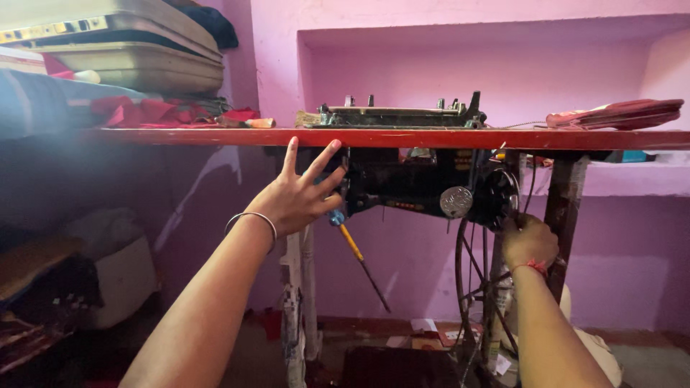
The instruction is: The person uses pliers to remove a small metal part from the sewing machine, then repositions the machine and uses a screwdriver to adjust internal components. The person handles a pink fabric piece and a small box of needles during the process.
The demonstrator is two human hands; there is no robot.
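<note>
A black sewing machine hangs upside down beneath a red table top. My left hand reaches up to its left end, fingers spread, thumb and lower fingers pinching a screwdriver with a blue and yellow handle whose shaft points down and right. My right hand is closed around the machine's black hand wheel and its belt at the right end. A silver bangle sits on the left wrist, a red thread on the right.
A treadle wheel and the table's legs stand below. Suitcases and red cloth rest on the top at left, a red folded item at right. A pink wall with a recess stands behind. Clutter lies on the floor.
</note>
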